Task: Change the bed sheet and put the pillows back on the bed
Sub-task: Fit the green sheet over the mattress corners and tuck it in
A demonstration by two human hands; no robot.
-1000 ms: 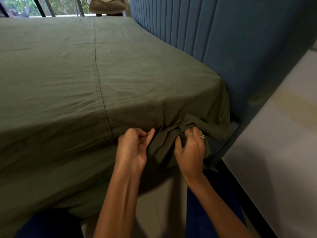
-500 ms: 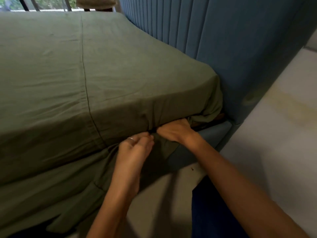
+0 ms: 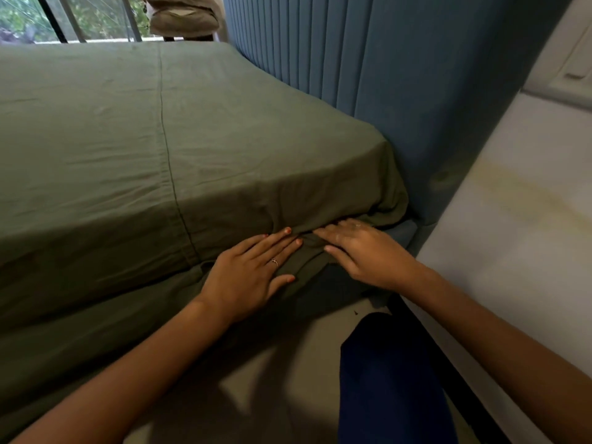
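An olive green bed sheet (image 3: 128,149) covers the mattress and hangs over its near side. At the near corner by the headboard, loose sheet is bunched under the mattress edge. My left hand (image 3: 253,270) lies flat with straight fingers, pressing the hanging sheet against the bed's side. My right hand (image 3: 362,248) also has straight fingers, its tips pushing the fabric in under the mattress corner. No pillows are in view.
A blue padded headboard (image 3: 400,75) rises behind the corner. A pale wall (image 3: 512,235) runs along the right. A beige chair (image 3: 182,17) stands by the window at the far end. My blue-clad leg (image 3: 390,379) is on the floor beside the bed.
My left hand has gone from pinching the sheet to lying flat on it. My right hand has drawn back a little from under the mattress and flattened. The view has shifted right.
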